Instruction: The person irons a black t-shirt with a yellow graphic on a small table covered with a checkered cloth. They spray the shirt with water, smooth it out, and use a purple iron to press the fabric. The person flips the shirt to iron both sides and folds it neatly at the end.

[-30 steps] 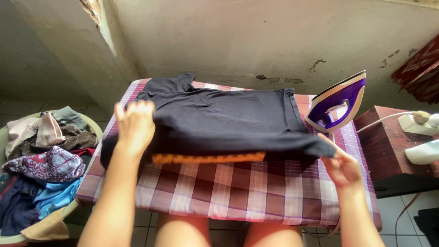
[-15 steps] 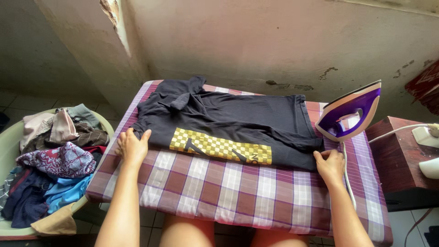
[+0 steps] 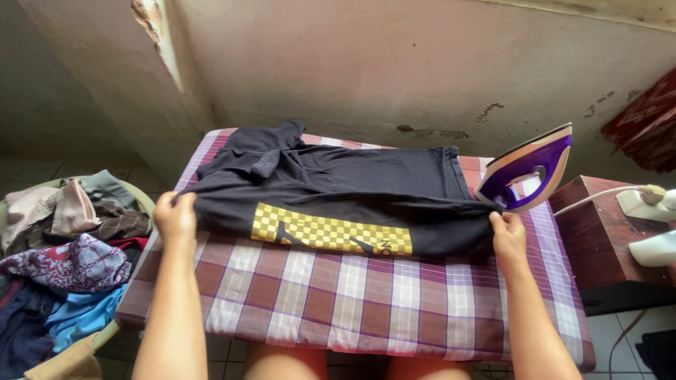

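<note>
A dark T-shirt (image 3: 338, 190) with a yellow checkered print is laid across a board covered in plaid cloth (image 3: 366, 295), with its collar end toward the left and its hem toward the right. The left end of the folded front edge is gripped by the left hand (image 3: 176, 218), the fingers being curled over the fabric at the board's left side. The right end of the same edge is pinched by the right hand (image 3: 508, 236), thumb and fingers closed on the cloth just below the iron. Compared with half a second ago, both hands are seen to have been raised from a flat resting pose on the board; the fabric edge is now lifted slightly and drawn taut between them, whereas earlier it was lying slack under the palms. One second ago the shirt was held higher, with only a thin strip of the print showing; now the print is turned fully upward. A purple and beige iron (image 3: 524, 172) is stood upright on its heel at the right end of the board, close to the right hand but not touched by it. A basket (image 3: 144, 197) heaped with mixed clothes is seen to the left of the board, and a dark wooden stand (image 3: 598, 239) with white objects on it is seen to the right.
</note>
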